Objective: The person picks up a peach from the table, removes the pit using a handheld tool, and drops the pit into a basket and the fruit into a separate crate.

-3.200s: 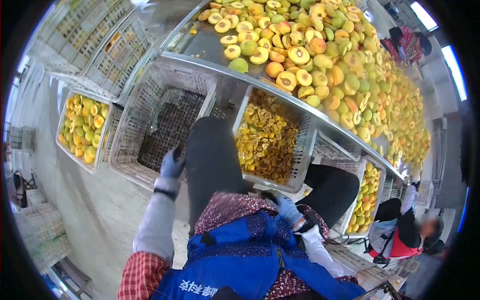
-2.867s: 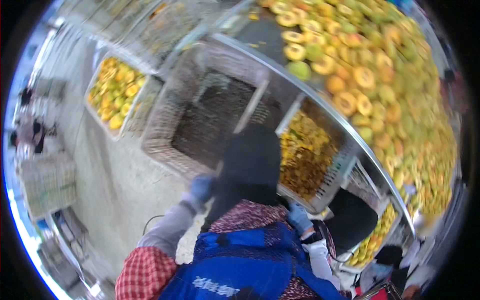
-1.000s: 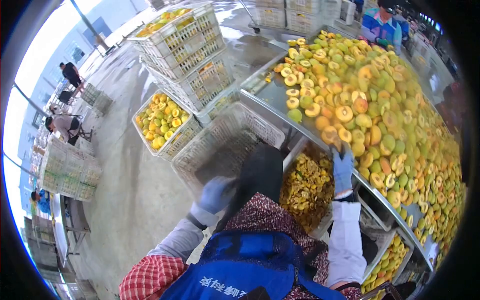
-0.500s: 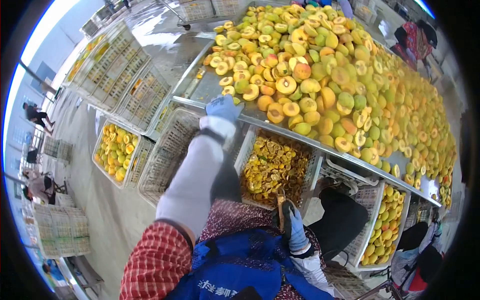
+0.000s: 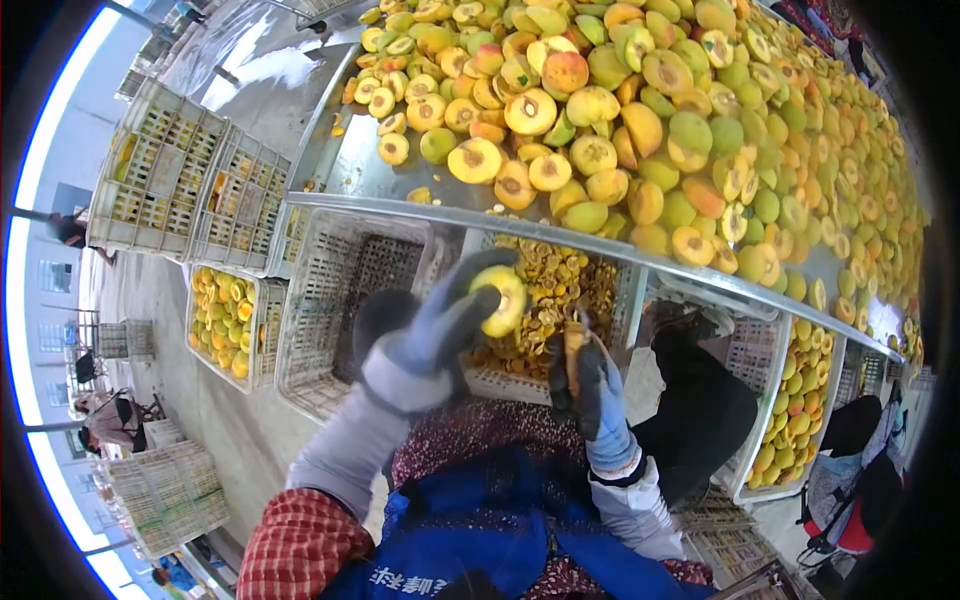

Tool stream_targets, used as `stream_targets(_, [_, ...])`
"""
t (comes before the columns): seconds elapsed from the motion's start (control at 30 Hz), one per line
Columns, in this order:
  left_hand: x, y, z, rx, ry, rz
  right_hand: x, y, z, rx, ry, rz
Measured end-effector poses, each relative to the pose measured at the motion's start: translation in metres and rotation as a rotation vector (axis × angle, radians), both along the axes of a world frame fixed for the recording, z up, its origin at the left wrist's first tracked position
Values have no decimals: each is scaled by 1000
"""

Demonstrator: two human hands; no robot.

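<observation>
Having moved back from the metal table (image 5: 378,178) since the earlier frame, the left hand (image 5: 432,325) is now holding a cut fruit (image 5: 503,302) above the near-left side of the scrap crate (image 5: 626,318). Its gloved fingers are partly closed, gripping the fruit by its edge. The fruit is showing a round, pale yellow cut face with a yellow-green rim; a dark fingertip is covering part of it, and whether a pit is present cannot be told. The right hand (image 5: 597,405) is closing around a brown-handled tool (image 5: 574,355), holding it upright just beside the fruit; the tool's upper end is appearing blurred.
</observation>
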State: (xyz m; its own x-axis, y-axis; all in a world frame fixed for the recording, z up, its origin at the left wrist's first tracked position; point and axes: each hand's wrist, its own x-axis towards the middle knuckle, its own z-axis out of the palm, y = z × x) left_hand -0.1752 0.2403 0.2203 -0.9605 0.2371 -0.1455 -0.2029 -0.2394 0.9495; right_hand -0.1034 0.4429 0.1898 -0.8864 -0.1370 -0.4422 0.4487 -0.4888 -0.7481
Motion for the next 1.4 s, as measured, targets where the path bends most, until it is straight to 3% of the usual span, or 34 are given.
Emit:
stream_targets(0.03, [15,20,26,204,-171,13,10,4,-26,87,167,66])
stream_targets(0.1, [35,33,27,214,-273,73,18,-9,-4,409,512,58])
stream_targets(0.13, [39,38,22,242,-254,90,20,-8,-4,744,774,33])
stream_targets(0.3, [63,47,24,406,-311,110,25,-2,21,856,757,162])
stream_targets(0.4, [70,57,25,113,-51,206,33,-3,27,863,732,130])
stream_targets(0.57, [86,64,4,151,-29,320,42,-8,32,1002,663,268])
stream_targets(0.83, [105,72,14,-192,218,416,64,-25,41,992,553,312])
stream_targets(0.9, [112,74,6,-174,360,443,71,-24,19,720,594,189])
stream_targets(0.93, [117,71,5,-108,294,392,72,-19,17,541,435,264])
stream_targets(1.03, [110,59,8,-35,296,225,68,-14,24,601,536,224])
stream_targets(1.1, [107,57,14,98,261,232,67,-15,29,595,536,206])
stream_targets(1.2, [104,46,19,65,3,253,70,-18,23,706,616,83])
stream_targets(1.23, [100,38,16,64,5,255,70,-17,29,824,691,169])
stream_targets(1.3, [91,23,9,-147,-129,21,69,-16,42,937,764,258])
stream_targets(1.33, [93,24,13,82,-242,42,68,-16,50,942,734,315])
stream_targets(1.4, [96,30,18,33,-145,122,71,-17,51,946,704,370])
